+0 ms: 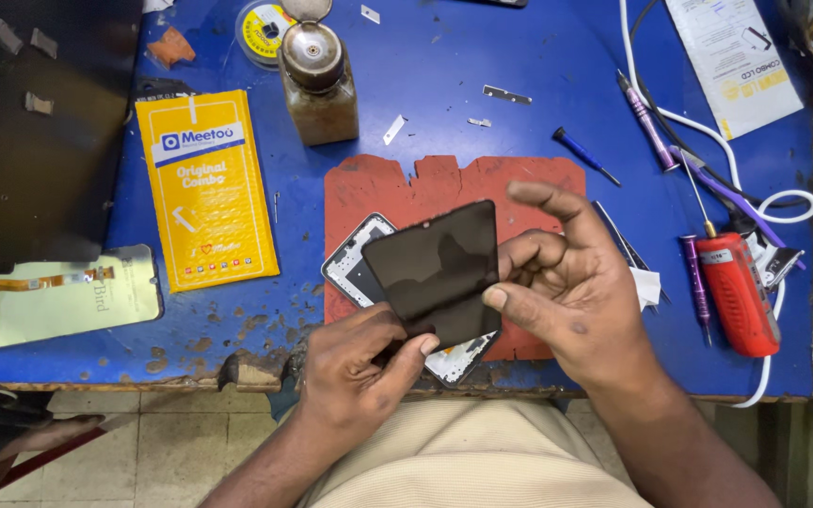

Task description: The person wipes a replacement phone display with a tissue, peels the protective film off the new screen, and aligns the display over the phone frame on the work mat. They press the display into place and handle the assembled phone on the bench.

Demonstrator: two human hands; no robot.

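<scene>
Black display panel (437,271): glossy, dark, tilted, held above the red mat (454,188). Left hand (355,362) fingers pinch its lower edge; right hand (566,282) thumb presses its right edge (other fingers loosely spread). Under it, on the mat, a white phone frame (355,259). Left of mat: yellow packet (207,188). Right of mat: red tool (736,292) on blue worktop (519,56).

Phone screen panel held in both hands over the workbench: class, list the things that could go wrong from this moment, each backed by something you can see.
1. The black screen panel is pinched only at its edges by the left hand and right hand; it might slip or flex and crack.
2. It hangs above the white phone frame near the table's chipped front edge, so a drop could reach the floor.
3. Small metal scraps lying on the bench could scratch it if laid down.
</scene>
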